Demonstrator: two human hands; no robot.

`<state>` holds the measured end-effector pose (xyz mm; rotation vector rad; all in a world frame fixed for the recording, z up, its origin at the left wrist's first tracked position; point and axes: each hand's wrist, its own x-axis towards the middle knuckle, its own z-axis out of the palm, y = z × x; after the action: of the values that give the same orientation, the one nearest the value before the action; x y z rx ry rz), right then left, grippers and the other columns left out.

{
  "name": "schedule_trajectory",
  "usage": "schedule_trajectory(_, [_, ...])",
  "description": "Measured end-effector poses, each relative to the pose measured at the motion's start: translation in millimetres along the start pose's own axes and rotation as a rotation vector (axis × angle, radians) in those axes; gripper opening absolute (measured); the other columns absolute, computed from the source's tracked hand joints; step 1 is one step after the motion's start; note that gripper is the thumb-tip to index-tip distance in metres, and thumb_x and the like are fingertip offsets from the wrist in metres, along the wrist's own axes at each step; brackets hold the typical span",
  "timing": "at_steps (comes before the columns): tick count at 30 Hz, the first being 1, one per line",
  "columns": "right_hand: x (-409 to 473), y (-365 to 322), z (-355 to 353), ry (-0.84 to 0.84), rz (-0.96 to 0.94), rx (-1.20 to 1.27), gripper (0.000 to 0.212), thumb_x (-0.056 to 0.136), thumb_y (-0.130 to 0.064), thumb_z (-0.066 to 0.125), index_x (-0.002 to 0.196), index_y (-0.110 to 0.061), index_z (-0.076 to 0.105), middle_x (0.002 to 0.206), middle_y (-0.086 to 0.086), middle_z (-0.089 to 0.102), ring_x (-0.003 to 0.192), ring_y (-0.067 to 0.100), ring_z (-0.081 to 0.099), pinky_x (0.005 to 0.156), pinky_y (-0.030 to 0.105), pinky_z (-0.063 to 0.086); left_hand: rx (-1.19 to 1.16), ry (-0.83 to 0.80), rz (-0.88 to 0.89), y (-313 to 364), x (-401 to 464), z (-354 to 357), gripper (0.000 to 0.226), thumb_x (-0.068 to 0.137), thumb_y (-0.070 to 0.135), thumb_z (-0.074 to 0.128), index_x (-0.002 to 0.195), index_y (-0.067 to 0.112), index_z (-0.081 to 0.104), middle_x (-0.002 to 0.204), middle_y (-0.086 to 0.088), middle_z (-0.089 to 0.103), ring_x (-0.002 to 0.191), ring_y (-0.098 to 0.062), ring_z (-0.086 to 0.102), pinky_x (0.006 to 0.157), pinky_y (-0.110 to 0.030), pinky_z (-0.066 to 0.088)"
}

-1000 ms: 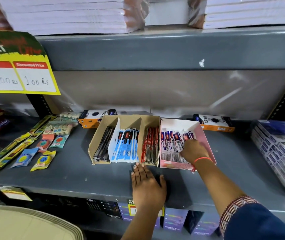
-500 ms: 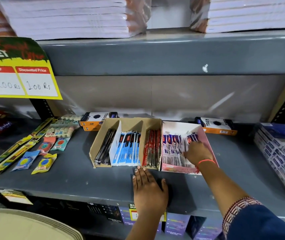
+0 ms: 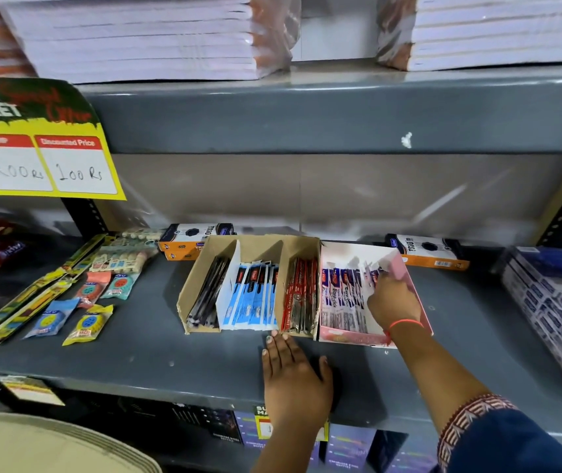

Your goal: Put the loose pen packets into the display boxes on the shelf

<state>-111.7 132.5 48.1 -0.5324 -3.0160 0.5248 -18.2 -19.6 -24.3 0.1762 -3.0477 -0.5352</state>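
A brown cardboard display box (image 3: 259, 245) on the grey shelf (image 3: 136, 356) holds black pen packets (image 3: 208, 295), blue pen packets (image 3: 252, 297) and red pen packets (image 3: 300, 298) in three compartments. To its right a pink display box (image 3: 419, 295) holds white and blue pen packets (image 3: 339, 298). My right hand (image 3: 392, 303) is inside the pink box, its fingers pressed among the packets at the box's right side. My left hand (image 3: 294, 380) lies flat, palm down, on the shelf just in front of the brown box, fingers apart, holding nothing.
Loose sachets and long yellow strips (image 3: 50, 295) lie at the shelf's left. Two orange and black boxes (image 3: 429, 254) sit at the back. Stacked blue and white boxes (image 3: 552, 302) stand on the right. The shelf above (image 3: 306, 114) carries stacked notebooks; a yellow price sign (image 3: 40, 158) hangs left.
My right hand has shifted to the right inside the pink box, toward its right wall. My left hand has stayed flat on the shelf.
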Motion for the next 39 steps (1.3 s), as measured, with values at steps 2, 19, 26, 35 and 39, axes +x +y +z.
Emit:
schedule_trajectory(2, [-4.0,-3.3,2.1,-0.014,-0.048,-0.091,0.031,0.09,-0.003,0.039,0.119,-0.003,0.047,0.108,0.019,0.066,0.098,0.035,0.066,0.075,0.041,0.056,0.004,-0.006,-0.004,0.2,0.2,-0.6,0.078,0.092,0.052,0.022,0.143,0.0,-0.005,0.156,-0.021,0.001,0.145,-0.029,-0.001,0.116,-0.036,-0.006])
schedule_trajectory(19, [-12.1,-16.6,10.9,-0.14,-0.222,-0.068,0.054,0.086,-0.047,0.048,0.137,-0.03,0.043,0.151,0.006,0.034,0.143,0.031,0.018,0.113,0.052,0.023,-0.007,-0.009,0.0,4.2,-4.7,-8.8,0.077,0.093,0.048,0.027,0.142,-0.004,0.001,0.154,-0.026,0.006,0.144,-0.034,0.005,0.118,-0.039,0.0])
schedule_trajectory(26, [-11.8,-16.7,14.3,-0.237,-0.149,-0.098,0.053,0.086,-0.036,0.051,0.138,-0.029,0.042,0.146,0.006,0.039,0.139,0.031,0.026,0.111,0.054,0.027,0.027,0.067,0.003,6.6,-9.5,-13.9,0.078,0.066,0.041,0.075,0.118,-0.012,0.053,0.121,-0.031,0.058,0.114,-0.042,0.056,0.096,-0.049,0.045])
schedule_trajectory(35, [-32.5,-5.0,15.3,0.065,-0.218,-0.083,0.05,0.09,-0.045,0.042,0.138,-0.032,0.041,0.151,0.004,0.035,0.141,0.024,0.027,0.112,0.045,0.03,-0.003,0.036,0.056,1.8,-4.3,-4.4,0.079,0.08,0.041,0.062,0.129,-0.016,0.037,0.134,-0.037,0.042,0.127,-0.046,0.041,0.107,-0.051,0.034])
schedule_trajectory(39, [-51.8,9.0,12.0,0.134,-0.243,-0.105,0.054,0.092,-0.046,0.038,0.143,-0.03,0.034,0.156,0.002,0.025,0.146,0.025,0.015,0.116,0.044,0.019,-0.076,-0.059,0.032,-3.8,1.6,-6.3,0.075,0.095,0.046,0.026,0.142,-0.006,-0.002,0.154,-0.026,0.001,0.144,-0.034,0.0,0.118,-0.041,0.0])
